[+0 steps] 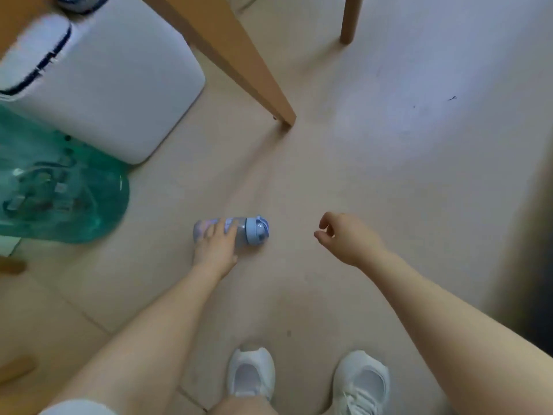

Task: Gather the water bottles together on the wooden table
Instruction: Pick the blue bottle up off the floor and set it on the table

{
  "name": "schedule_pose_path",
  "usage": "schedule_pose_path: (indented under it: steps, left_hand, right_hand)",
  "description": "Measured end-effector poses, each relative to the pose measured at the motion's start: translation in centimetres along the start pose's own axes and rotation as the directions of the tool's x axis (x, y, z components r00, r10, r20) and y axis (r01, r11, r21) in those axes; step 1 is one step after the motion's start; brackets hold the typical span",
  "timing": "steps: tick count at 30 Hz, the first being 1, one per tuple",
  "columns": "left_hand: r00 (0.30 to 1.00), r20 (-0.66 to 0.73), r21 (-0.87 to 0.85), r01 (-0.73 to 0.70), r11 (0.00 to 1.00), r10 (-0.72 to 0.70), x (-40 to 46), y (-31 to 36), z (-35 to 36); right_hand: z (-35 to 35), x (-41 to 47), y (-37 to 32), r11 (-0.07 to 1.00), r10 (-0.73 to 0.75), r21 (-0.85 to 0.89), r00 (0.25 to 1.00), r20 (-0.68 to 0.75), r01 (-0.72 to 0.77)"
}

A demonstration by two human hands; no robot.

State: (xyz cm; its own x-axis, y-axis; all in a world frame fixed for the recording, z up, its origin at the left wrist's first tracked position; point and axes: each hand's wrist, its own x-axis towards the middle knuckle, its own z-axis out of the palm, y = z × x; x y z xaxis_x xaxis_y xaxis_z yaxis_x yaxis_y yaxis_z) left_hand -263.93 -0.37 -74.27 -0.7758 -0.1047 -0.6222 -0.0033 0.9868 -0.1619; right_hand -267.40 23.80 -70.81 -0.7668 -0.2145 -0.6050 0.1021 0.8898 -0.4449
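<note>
Head view looking down at a tiled floor (pixel 359 175), small blue water bottle (pixel 239 232) lying on its side, left hand (pixel 216 245) laid over it, fingers apparently closing around it, right hand (pixel 348 239) nearby, empty, fingers loosely curled, wooden counter leg (pixel 239 64) beyond.

A home interior: beige tiled floor (pixel 344 163), wooden table legs (pixel 239 58), a white bin (pixel 119 85) and a green water jug (pixel 59 193) up-left of the grasping hand (pixel 214 247).
</note>
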Motion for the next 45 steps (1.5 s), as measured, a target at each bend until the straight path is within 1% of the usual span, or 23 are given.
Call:
schedule_pose_path:
  steps: [2,6,9,11,13,16,18,20,22,25,27,30,32,34,35,36,38,40,41,43,44,45]
  left_hand:
    - [1.0,-0.018,0.023,-0.012,1.0,0.013,3.5,0.2,1.5]
    - [0.994,0.021,0.061,-0.111,0.992,0.11,7.2,1.1,3.6]
    - [0.99,0.07,0.061,-0.125,0.99,0.12,7.0,1.6,3.6]
    - [0.989,0.053,-0.005,-0.139,0.99,0.139,5.4,2.0,2.1]
    - [0.986,-0.045,-0.152,-0.166,0.974,0.161,2.7,2.8,-1.8]
    - [0.961,-0.19,-0.371,-0.259,0.891,0.2,-3.1,4.5,-10.6]
    - [0.944,-0.261,-0.503,-0.313,0.805,0.204,-8.1,5.6,-17.2]
    - [0.926,-0.314,-0.619,-0.367,0.694,0.21,-13.7,6.3,-23.7]
    - [0.903,-0.365,-0.69,-0.427,0.584,0.228,-19.6,6.6,-30.0]
    - [0.891,-0.39,-0.765,-0.454,0.457,0.232,-28.3,6.1,-38.0]
    - [0.875,-0.415,-0.774,-0.484,0.409,0.25,-33.4,4.8,-42.8]
    - [0.856,-0.442,-0.767,-0.515,0.383,0.266,-39.9,1.4,-48.2]
    - [0.854,-0.474,-0.78,-0.52,0.347,0.214,-43.7,-1.6,-50.3]
    - [0.862,-0.499,-0.814,-0.501,0.295,0.087,-47.1,-4.9,-51.0]
    - [0.857,-0.515,-0.824,-0.496,0.273,0.003,-48.7,-6.6,-51.0]
    - [0.847,-0.524,-0.832,-0.489,0.261,-0.085,-50.1,-8.3,-50.7]
    - [0.812,-0.531,-0.844,-0.478,0.244,-0.243,-52.3,-11.3,-50.2]
    - [0.776,-0.508,-0.861,-0.478,0.177,-0.374,-53.1,-14.0,-49.8]
    - [0.75,-0.492,-0.866,-0.474,0.158,-0.442,-53.1,-15.1,-49.8]
    - [0.673,-0.464,-0.875,-0.449,0.18,-0.576,-52.4,-17.0,-49.6]
    - [0.643,-0.443,-0.884,-0.431,0.183,-0.624,-51.8,-17.8,-49.2]
    - [0.627,-0.411,-0.895,-0.414,0.164,-0.662,-51.0,-18.5,-48.9]
  right_hand:
    - [1.7,2.6,1.3,1.0,-0.005,-0.013,1.0,-0.011,0.005]
    - [3.0,4.9,3.1,0.998,-0.028,-0.059,1.0,-0.014,0.027]
    - [1.7,4.3,3.5,0.999,0.0,-0.035,1.0,-0.016,0.0]
    - [0.2,2.6,3.0,1.0,0.009,-0.026,1.0,-0.022,-0.01]
    - [-2.0,0.0,2.0,1.0,0.015,-0.024,1.0,-0.014,-0.016]
    - [-7.1,-5.0,-0.7,1.0,0.027,0.018,0.999,-0.038,-0.026]
    - [-11.8,-9.0,-2.9,0.996,0.038,0.086,0.994,-0.103,-0.029]
    - [-17.7,-13.6,-5.3,0.989,0.054,0.145,0.981,-0.184,-0.027]
    - [-24.1,-18.2,-7.6,0.98,0.075,0.198,0.964,-0.257,-0.023]
    - [-33.4,-25.2,-11.8,0.962,0.103,0.275,0.939,-0.329,-0.009]
    - [-38.6,-28.9,-15.5,0.937,0.076,0.347,0.943,-0.325,0.044]
    - [-44.0,-33.2,-22.5,0.886,-0.041,0.43,0.952,-0.302,0.175]
    - [-45.9,-34.7,-27.7,0.866,-0.167,0.415,0.943,-0.287,0.279]
    - [-46.4,-35.6,-32.9,0.851,-0.293,0.362,0.916,-0.274,0.38]
    - [-46.1,-35.9,-35.4,0.841,-0.364,0.313,0.89,-0.275,0.441]
    - [-45.6,-36.2,-37.7,0.823,-0.439,0.252,0.852,-0.284,0.509]
    - [-44.3,-36.8,-42.1,0.766,-0.569,0.12,0.753,-0.331,0.632]
    - [-43.2,-37.5,-45.5,0.69,-0.658,0.015,0.635,-0.403,0.724]
    - [-42.9,-37.6,-47.0,0.657,-0.693,-0.035,0.586,-0.42,0.753]
    - [-42.5,-37.5,-49.3,0.627,-0.754,-0.177,0.533,-0.385,0.759]
    - [-42.4,-37.3,-50.3,0.62,-0.775,-0.258,0.528,-0.347,0.741]
    - [-42.4,-37.1,-51.1,0.619,-0.785,-0.328,0.541,-0.302,0.714]
